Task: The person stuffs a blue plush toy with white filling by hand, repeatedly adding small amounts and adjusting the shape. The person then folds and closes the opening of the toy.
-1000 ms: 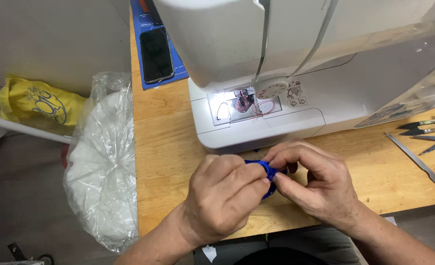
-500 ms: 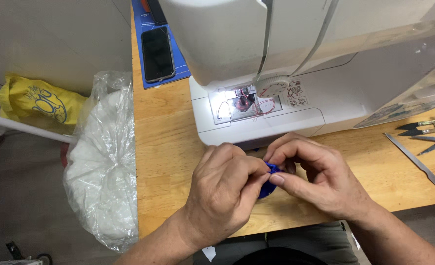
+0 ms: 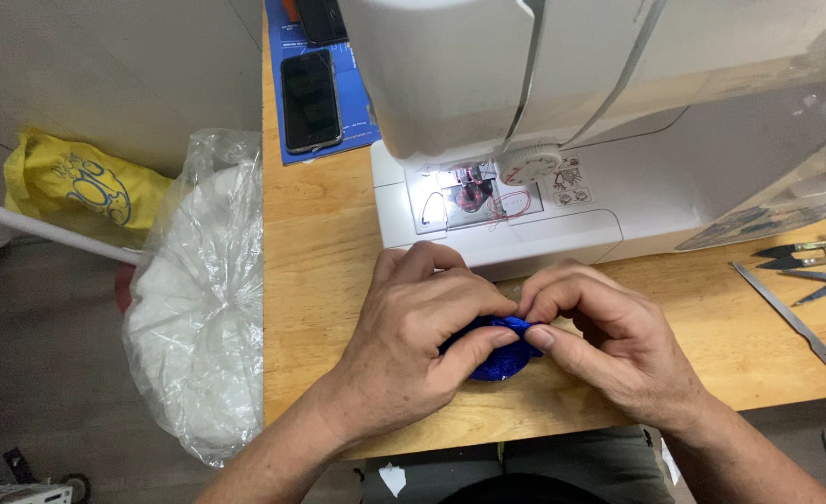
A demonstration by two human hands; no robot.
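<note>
Just beyond the hands stands a white sewing machine (image 3: 562, 140) on the wooden table (image 3: 319, 271); a clear bag of white stuffing (image 3: 198, 308) hangs left of them. The left hand (image 3: 422, 345) and right hand (image 3: 609, 345), fingers curled shut, pinch a small blue cloth piece (image 3: 499, 350) between them.

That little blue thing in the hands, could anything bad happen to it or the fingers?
Maybe. Both hands, left hand and right hand, pinch the small blue piece close to the table edge, so it might slip off. The scissors and metal tweezers lie near the right hand, and a careless reach could poke a finger.
</note>
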